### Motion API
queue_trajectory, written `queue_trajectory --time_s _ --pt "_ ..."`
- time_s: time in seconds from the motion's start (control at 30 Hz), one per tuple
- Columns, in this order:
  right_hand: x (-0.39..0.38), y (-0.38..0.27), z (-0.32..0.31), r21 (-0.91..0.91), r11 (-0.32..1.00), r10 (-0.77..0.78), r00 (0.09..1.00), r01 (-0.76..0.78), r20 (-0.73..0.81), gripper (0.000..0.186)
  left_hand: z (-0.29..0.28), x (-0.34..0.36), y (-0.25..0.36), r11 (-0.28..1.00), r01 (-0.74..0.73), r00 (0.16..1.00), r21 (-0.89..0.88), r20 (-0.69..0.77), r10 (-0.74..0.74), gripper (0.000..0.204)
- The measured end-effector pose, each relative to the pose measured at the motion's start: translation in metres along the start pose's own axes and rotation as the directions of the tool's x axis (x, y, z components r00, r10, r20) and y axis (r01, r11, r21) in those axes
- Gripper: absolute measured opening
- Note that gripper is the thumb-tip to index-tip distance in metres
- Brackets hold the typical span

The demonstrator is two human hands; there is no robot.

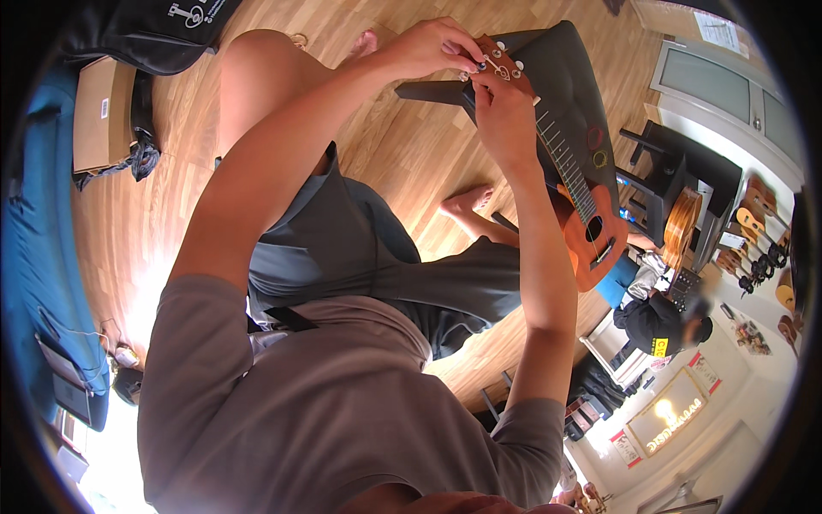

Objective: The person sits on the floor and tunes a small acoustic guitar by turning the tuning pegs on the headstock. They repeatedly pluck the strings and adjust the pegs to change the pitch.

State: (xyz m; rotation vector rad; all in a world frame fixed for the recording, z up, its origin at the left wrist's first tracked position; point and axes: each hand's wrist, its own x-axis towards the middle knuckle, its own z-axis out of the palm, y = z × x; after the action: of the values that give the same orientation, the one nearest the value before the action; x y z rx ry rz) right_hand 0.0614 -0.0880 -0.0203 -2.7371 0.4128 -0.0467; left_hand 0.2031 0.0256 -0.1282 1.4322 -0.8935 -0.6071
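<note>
A reddish-brown ukulele (585, 253) lies along a dark grey padded surface (569, 64), its headstock (505, 68) at the far end and its body nearer me on the right. Both of my hands meet at the headstock. My left hand (432, 47) comes from the left, with its fingertips pinched together by the tuning posts. From below, my right hand (507, 116) reaches over the headstock's near edge, thumb and finger closed beside the same posts. Whatever is between the fingertips is too small to make out. Pale tuning knobs show along the headstock's edge.
Coloured string coils (601, 158) lie on the padded surface. A cardboard box (103, 116) stands at the left by a blue couch (43, 248). At the right, a person in black (655, 325) sits near a black shelf (702, 163); several ukuleles (749, 221) hang on the wall.
</note>
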Motion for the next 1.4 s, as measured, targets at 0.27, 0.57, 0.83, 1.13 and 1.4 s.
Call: queue_trajectory --time_s 0.27,0.57,0.83,1.13,1.4 --pt "0.0 0.002 0.006 0.199 0.977 0.088 0.996 -0.081 -0.026 0.019 0.0 -0.002 0.004 0.998 0.056 0.998 -0.011 0.006 -0.055 0.023" --pt "0.028 0.005 0.001 0.14 0.99 0.003 1.0 -0.006 0.026 0.023 0.001 -0.004 -0.002 1.0 0.023 0.999 0.012 -0.033 -0.022 0.022" --pt "0.059 0.018 -0.003 0.076 0.984 0.137 0.953 -0.162 0.269 0.022 0.003 -0.014 0.016 0.974 0.062 0.997 0.216 -0.06 -0.05 0.023" --pt "0.075 0.016 -0.006 0.098 0.962 0.203 0.907 -0.254 0.369 0.023 0.01 -0.01 -0.006 0.997 0.045 0.996 0.057 -0.081 -0.04 0.025" --pt "0.087 0.022 -0.006 0.137 0.956 0.185 0.896 -0.259 0.404 0.026 0.013 -0.002 -0.003 0.954 0.258 0.963 -0.151 -0.038 -0.266 0.035"
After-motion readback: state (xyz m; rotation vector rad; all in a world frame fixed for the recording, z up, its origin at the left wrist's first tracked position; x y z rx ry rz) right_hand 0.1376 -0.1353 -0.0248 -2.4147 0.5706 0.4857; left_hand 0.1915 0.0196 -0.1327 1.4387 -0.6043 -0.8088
